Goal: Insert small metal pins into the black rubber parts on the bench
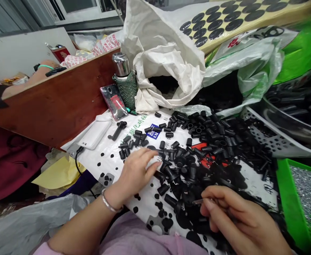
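Observation:
My left hand (138, 170) reaches over the white printed sack (145, 193) spread on the table, its thumb and fingers curved and apart. Its fingertips are beside the heap of small black plastic caps (180, 161), and I see nothing held in it. At the lower right, my right hand (232, 216) pinches a thin shiny metal pin (197, 202) between thumb and forefinger. The pin points left, over dark round parts that blur together. More black tube-like caps (219, 131) are piled farther back.
On the right stand a green bin (285, 184) of small silver metal pieces and a perforated white basket (272, 141). Behind are an open white sack (171, 53), a steel flask (121, 65) and a phone (114, 102). A white power bank (95, 132) lies left; another person's arm (25, 83) is beyond the brown board (57, 102).

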`<state>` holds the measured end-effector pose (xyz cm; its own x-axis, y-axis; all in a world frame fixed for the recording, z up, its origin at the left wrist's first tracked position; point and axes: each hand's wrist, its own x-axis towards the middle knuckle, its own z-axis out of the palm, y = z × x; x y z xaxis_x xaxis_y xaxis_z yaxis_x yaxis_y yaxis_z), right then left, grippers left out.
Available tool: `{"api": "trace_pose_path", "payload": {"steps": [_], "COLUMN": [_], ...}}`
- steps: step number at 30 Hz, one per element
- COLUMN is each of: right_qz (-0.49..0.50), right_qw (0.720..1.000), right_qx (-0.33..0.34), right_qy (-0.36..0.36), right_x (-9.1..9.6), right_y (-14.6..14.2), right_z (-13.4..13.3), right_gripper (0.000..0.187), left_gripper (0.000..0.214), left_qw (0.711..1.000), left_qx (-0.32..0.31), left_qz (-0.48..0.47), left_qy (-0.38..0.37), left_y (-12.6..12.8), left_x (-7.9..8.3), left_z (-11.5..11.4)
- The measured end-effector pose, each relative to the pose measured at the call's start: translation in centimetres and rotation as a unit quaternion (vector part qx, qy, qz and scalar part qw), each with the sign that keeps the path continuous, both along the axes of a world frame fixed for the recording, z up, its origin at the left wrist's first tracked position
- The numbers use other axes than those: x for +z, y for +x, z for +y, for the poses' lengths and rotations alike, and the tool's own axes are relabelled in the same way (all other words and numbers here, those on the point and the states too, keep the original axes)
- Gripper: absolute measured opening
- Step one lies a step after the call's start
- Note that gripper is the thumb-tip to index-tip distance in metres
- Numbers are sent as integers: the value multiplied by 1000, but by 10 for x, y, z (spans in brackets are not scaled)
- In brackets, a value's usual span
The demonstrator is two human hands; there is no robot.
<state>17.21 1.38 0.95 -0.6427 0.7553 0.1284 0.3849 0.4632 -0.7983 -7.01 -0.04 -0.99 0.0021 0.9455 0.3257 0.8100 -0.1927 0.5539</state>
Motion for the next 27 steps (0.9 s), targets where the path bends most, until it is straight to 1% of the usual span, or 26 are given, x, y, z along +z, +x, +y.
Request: {"api": "trace_pose_path", "payload": {"steps": [1,2,3,4,7,9,10,11,13,14,15,16,17,18,19,20,21,22,23,24,25,27], "right_qz": [13,26,37,47,58,63,66,70,78,81,84,90,96,102,109,115,124,131,137,144,149,153], "right_qw": [999,998,995,992,975,964,961,961,963,965,967,969,971,972,974,976,978,980,982,984,985,987], "right_qx": [-18,-38,-58,-77,-113,-108,-102,-93,-77,-70,-65,-61,-61,-61,-62,-60,-57,-53,-47,-41,-35,-31], "right_qy": [-28,-50,-71,-93,-182,-234,-248,-252,-246,-239,-231,-222,-212,-200,-187,-173,-156,-137,-117,-97,-80,-48], "right_x": [-1,-3,-4,-4,-5,-5,-5,-4,-3,-1,1,3,6,10,13,16,19,22,23,24,24,23], "right_y": [3,6,8,10,13,15,16,17,16,14,12,9,5,1,-3,-8,-12,-16,-20,-23,-26,-31], "right_z": [1,1,2,3,7,11,13,14,15,14,13,12,10,8,5,3,1,-1,-2,-3,-4,-6], "right_gripper": [10,10,11,13,19,20,21,22,24,25,25,24,22,19,17,15,14,13,13,14,15,17], "left_gripper": [25,29,29,27,17,18,20,23,28,30,32,34,36,37,37,36,34,32,31,31,31,32], "left_qw": [996,989,983,980,982,985,986,990,998,995,986,967,938,896,832,757,688,642,610,588,572,555], "left_qx": [17,19,18,13,5,13,21,34,67,79,82,74,52,20,-17,-53,-83,-106,-123,-134,-141,-151], "left_qz": [86,148,181,196,187,168,164,133,6,-64,-144,-237,-336,-430,-537,-628,-693,-727,-748,-761,-770,-777], "left_qy": [3,-8,-17,-25,-34,-29,-23,-18,-17,-21,-31,-48,-75,-106,-141,-173,-199,-218,-230,-239,-245,-255], "left_y": [-6,-10,-13,-14,-17,-21,-25,-29,-35,-36,-35,-32,-28,-22,-15,-9,-2,4,8,12,14,17], "left_x": [-3,-5,-8,-9,-11,-10,-10,-9,-5,-4,-2,0,1,2,3,3,3,2,2,1,1,0], "left_z": [9,17,25,31,41,40,37,34,25,21,16,11,6,1,-3,-7,-11,-15,-18,-20,-22,-25]}}
